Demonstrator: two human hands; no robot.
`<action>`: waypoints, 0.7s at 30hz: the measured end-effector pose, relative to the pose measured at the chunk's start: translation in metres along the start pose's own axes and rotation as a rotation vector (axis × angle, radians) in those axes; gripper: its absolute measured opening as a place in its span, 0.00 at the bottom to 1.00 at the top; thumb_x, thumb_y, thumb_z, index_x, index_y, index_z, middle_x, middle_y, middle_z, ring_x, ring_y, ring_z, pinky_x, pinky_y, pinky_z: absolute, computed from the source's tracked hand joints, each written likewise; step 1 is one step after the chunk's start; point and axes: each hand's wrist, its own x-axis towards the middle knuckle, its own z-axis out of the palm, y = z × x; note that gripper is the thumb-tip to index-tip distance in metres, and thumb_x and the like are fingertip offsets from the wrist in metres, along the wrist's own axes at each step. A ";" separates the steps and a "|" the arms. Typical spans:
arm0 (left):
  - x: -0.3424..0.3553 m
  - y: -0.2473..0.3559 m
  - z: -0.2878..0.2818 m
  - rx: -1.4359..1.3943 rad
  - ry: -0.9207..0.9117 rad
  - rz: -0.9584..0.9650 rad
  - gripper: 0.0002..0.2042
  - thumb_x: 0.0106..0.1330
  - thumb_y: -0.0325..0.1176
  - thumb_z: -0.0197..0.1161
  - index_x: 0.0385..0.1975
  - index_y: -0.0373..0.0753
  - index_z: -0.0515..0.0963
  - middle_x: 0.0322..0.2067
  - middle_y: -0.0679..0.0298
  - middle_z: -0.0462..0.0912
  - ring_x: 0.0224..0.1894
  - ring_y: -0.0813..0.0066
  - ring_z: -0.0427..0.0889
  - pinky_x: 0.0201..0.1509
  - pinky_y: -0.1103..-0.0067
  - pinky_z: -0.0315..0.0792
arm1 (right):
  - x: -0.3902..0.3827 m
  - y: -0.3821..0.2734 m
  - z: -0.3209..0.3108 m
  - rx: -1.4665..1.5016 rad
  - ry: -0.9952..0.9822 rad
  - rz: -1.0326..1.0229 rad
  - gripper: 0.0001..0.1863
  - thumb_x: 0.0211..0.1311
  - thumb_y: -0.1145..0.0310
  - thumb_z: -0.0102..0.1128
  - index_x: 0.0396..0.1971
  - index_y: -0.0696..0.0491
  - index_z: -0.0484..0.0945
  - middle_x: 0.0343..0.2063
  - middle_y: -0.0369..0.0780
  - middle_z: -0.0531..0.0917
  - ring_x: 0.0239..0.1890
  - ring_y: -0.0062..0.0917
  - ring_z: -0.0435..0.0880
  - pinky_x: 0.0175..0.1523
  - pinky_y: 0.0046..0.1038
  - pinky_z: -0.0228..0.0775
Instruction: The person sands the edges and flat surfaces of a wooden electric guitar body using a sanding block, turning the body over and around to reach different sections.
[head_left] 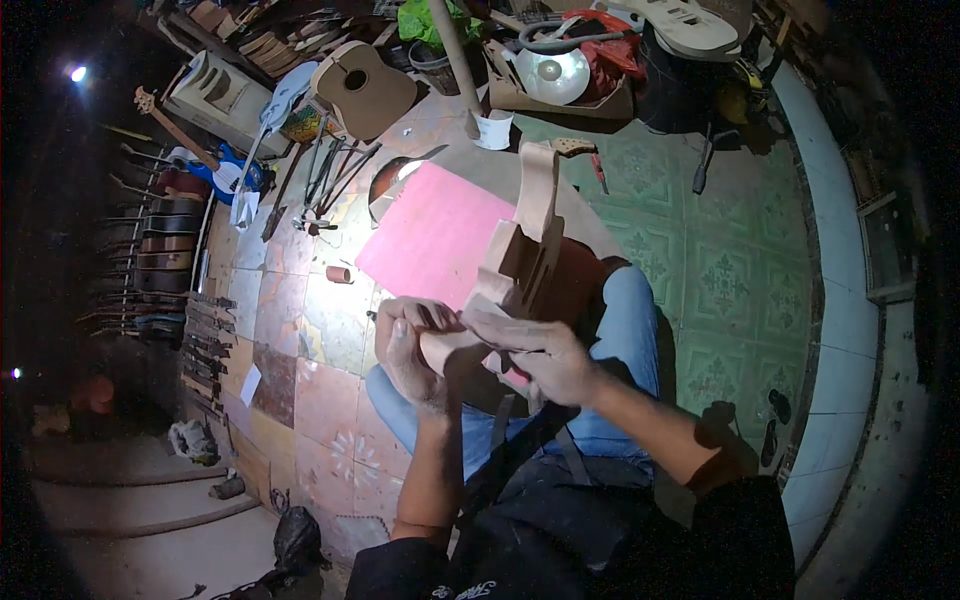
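An unfinished pale wooden guitar body (541, 195) stands on edge over my lap, its curved horn pointing away from me and cut-outs along its side. At its near end my left hand (412, 350) is closed round the wood, thumb up. My right hand (545, 358) lies across the same end, its fingers pressed together on the wood close to the left hand. A small pinkish edge shows below the right palm; what that hand holds, if anything, is hidden. Beyond the body a pink board (435, 230) lies flat on the floor.
A brown cylinder (339, 274) sits on the tiles left of the board. Farther off are an acoustic guitar body (362, 88), a blue electric guitar (232, 178), a post (455, 55), a screwdriver (703, 160) and a red-handled tool (599, 173). Several guitars (168, 245) hang at far left.
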 end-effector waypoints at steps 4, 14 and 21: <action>0.003 -0.011 0.005 -0.111 0.016 -0.051 0.13 0.68 0.40 0.53 0.30 0.36 0.66 0.25 0.61 0.67 0.28 0.70 0.69 0.37 0.74 0.70 | 0.000 0.017 -0.029 -0.899 -0.147 -0.277 0.30 0.56 0.85 0.45 0.60 0.55 0.77 0.60 0.48 0.78 0.48 0.24 0.87 0.48 0.23 0.79; -0.003 -0.001 0.006 -0.105 -0.064 -0.058 0.12 0.69 0.41 0.52 0.30 0.39 0.63 0.25 0.63 0.66 0.31 0.70 0.68 0.38 0.73 0.67 | 0.015 -0.025 -0.034 -0.613 0.215 -0.180 0.27 0.60 0.84 0.45 0.61 0.60 0.74 0.61 0.50 0.76 0.63 0.32 0.77 0.62 0.29 0.72; -0.004 0.001 0.014 -0.052 0.007 -0.089 0.15 0.67 0.43 0.55 0.31 0.36 0.67 0.26 0.62 0.68 0.31 0.73 0.68 0.38 0.76 0.68 | -0.016 -0.024 -0.025 -0.579 0.167 -0.073 0.23 0.58 0.85 0.54 0.55 0.58 0.78 0.67 0.55 0.65 0.60 0.39 0.77 0.59 0.31 0.72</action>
